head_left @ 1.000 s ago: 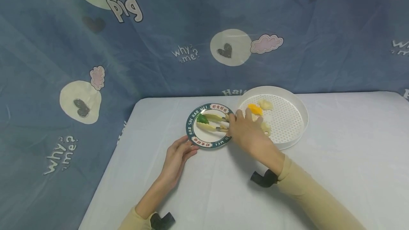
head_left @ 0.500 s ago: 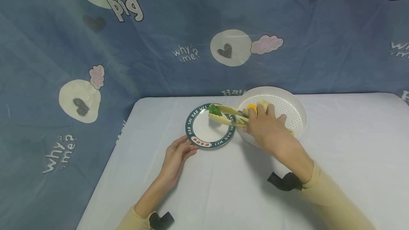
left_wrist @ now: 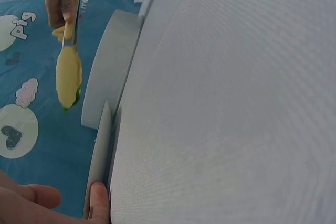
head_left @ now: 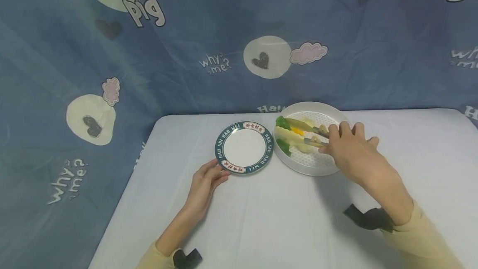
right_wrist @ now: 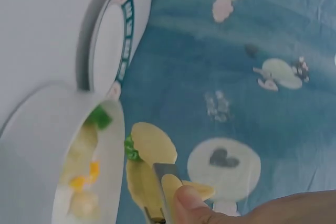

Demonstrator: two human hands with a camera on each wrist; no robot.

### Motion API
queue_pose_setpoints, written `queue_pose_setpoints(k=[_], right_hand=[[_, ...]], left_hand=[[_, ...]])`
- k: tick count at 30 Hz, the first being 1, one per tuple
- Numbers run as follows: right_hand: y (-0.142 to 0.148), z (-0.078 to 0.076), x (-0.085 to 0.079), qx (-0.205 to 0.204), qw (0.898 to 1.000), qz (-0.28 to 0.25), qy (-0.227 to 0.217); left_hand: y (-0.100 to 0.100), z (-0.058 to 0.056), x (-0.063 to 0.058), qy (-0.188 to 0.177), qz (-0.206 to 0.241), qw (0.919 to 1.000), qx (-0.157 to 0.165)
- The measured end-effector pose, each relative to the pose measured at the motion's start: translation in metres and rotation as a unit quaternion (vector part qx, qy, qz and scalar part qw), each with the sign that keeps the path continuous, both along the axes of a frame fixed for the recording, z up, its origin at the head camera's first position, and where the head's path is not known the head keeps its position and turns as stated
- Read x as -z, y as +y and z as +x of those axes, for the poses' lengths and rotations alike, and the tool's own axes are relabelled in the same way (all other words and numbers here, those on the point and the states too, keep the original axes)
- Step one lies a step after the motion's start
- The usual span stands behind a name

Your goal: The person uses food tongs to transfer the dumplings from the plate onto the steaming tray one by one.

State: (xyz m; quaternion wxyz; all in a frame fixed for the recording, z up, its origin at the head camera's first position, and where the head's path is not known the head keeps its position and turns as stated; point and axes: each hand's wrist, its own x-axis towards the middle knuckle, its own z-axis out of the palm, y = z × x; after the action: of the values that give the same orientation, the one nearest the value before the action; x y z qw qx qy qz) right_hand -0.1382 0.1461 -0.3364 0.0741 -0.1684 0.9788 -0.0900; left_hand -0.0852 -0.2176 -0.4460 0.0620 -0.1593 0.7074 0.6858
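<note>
Over the round white perforated tray (head_left: 310, 169), my right hand (head_left: 358, 157) grips a pair of tongs (head_left: 298, 125) with pale yellow tips. A green piece (right_wrist: 131, 148) sits between those tips, raised above the tray in the right wrist view. Another green piece (head_left: 284, 146) lies in the tray near its left wall, with a yellow-orange piece (right_wrist: 84, 177) and several pale pieces. My left hand (head_left: 203, 186) rests at the near left rim of a white plate (head_left: 244, 148) with a green lettered border; its fingers touch the rim and look relaxed.
Tray and plate stand side by side at the back of the white-covered table (head_left: 261, 223). A blue patterned cloth (head_left: 186, 53) hangs right behind the table's far edge and down its left side.
My right hand has carried the tongs rightward from above the plate to above the tray. One green piece now shows in the tray. My left hand has stayed at the plate's rim.
</note>
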Motion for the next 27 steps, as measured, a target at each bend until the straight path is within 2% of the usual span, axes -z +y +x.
queue_pose_setpoints(k=[7,12,27], right_hand=[[0.034,0.004,0.004,0.029,0.999,0.010,-0.009],[0.048,0.008,0.014,0.042,0.999,0.023,-0.017],[0.058,0.013,0.034,0.046,0.998,0.024,-0.017]], left_hand=[[-0.001,0.001,-0.001,0.000,0.007,1.0000,0.001],[0.000,0.001,-0.002,-0.003,0.005,1.0000,0.002],[0.000,0.001,-0.001,0.001,-0.004,1.0000,0.002]])
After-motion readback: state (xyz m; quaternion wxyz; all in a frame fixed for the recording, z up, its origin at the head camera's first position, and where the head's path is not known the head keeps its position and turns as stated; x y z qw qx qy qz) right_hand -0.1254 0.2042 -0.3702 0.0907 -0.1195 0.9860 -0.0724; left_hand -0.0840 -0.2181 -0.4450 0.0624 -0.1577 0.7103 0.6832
